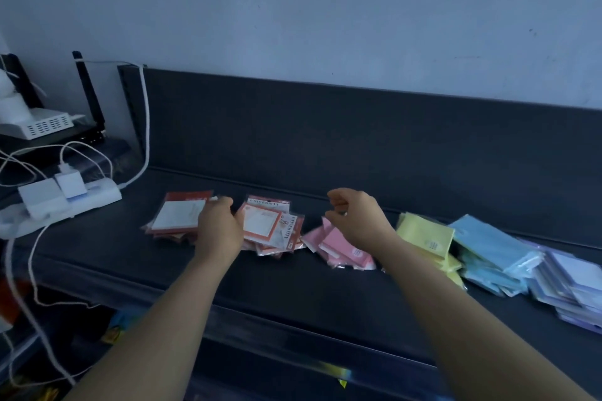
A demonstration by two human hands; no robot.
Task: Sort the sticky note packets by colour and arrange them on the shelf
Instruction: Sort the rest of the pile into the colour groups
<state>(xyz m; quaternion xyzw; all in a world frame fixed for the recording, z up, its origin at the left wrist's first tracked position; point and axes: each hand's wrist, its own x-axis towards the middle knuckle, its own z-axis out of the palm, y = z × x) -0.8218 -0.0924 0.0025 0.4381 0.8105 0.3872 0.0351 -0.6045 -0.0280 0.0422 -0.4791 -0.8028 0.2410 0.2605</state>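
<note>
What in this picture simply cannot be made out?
Head view only.
- purple packets: cut off by the right edge.
- pink packets: partly hidden under the right hand.
- left hand: its back hides the fingertips, so its grip on the orange packets is unclear.
- yellow packets: label print too small.
- Below the shelf: dark, blurred.

Dark shelf (293,290) holds packets (425,234) in coloured piles.

Dim, flat bluish light leaves the dark shelf (293,273) murky with only faint soft shadows, while detail blurs and straight lines bend toward 4 and 8 o'clock.
</note>
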